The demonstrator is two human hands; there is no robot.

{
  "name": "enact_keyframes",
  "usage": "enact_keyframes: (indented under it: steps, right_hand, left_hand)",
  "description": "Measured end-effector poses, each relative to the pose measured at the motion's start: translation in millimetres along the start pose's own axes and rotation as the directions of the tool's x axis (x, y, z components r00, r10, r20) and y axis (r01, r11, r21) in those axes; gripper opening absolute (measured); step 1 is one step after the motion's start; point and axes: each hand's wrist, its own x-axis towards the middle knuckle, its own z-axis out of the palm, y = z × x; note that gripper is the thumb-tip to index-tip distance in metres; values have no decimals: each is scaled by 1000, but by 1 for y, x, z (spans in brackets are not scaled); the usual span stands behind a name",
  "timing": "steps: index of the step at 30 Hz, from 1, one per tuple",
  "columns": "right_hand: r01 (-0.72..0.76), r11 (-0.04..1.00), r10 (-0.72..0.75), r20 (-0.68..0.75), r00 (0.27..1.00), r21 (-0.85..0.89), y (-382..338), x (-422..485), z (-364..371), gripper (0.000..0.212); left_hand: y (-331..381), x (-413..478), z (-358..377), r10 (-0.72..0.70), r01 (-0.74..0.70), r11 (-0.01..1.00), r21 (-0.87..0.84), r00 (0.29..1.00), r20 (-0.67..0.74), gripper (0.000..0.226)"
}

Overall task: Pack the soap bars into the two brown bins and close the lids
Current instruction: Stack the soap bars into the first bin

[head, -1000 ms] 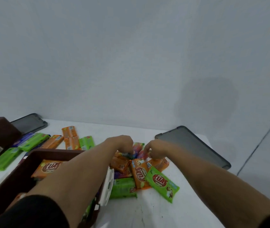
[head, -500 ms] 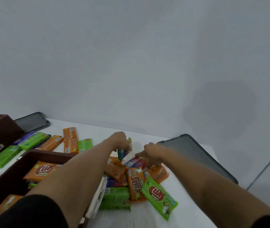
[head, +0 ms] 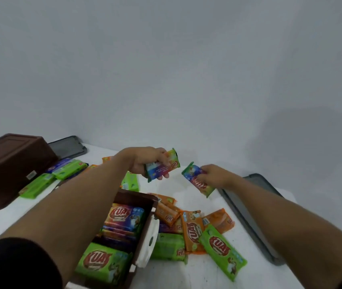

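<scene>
Head view. Left grip [head: 145, 161] clamped round rainbow-wrapped soap bar [head: 163, 165], held above white surface [head: 197, 272]. Right grip [head: 216, 176] pinches second rainbow-wrapped bar [head: 198, 181], also aloft. Open brown plastic bin [head: 136, 198] under left forearm, bars inside. Orange and green wrapped bars [head: 193, 228] heaped just beside it.

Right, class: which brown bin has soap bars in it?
The nearer bin, open, with wrapped bars inside; the far-left bin shows only solid brown sides.
</scene>
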Motion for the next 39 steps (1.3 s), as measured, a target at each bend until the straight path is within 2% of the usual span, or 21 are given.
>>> enact_keyframes:
  steps: [2,4,7,9,12,14,22,27,33,36,39]
  right_hand:
    - [-52,992,53,-9,999,119,-11,-5,-10,19]
    - [-59,974,66,-23,998,220,-27,-11,-12,26]
    - [-34,908,30,15,999,417,-57,-22,-10,25]
    - [-27,893,-3,66,998,448,-77,-29,-4,27]
    - [-4,910,-31,79,996,414,-105,-37,11,52]
    - [15,923,-49,80,996,383,-122,-41,25,59]
    - [11,895,-83,140,987,447,-179,-64,80,36]
    - [13,935,-70,147,987,354,-208,-84,110,33]
    - [-72,969,10,254,967,235,-224,-106,136,48]
    - [-43,996,25,226,974,78,-229,-112,144,40]
    - [-63,998,55,285,957,19,-235,-113,155,36]
  left_hand:
    - [-3,-13,-11,25,-24,999,-45,999,22,30]
    - [-7,-26,-19,34,-28,996,-87,997,65,46]
    - [-14,-41,-28,49,-28,988,-153,990,130,74]
    - [-19,-50,-35,61,-27,980,-198,984,166,77]
    - [-30,-67,-51,55,-5,977,-211,972,230,73]
    - [-38,-80,-62,49,8,980,-197,958,283,70]
    - [-88,-129,-93,32,39,986,-162,910,414,74]
    - [-111,-149,-111,18,5,999,-51,892,451,85]
    - [-127,-167,-110,-23,-71,984,164,860,510,63]
    - [-129,-174,-107,-44,-97,966,240,851,523,48]
    - [-136,-178,-101,-60,-128,923,364,884,463,48]
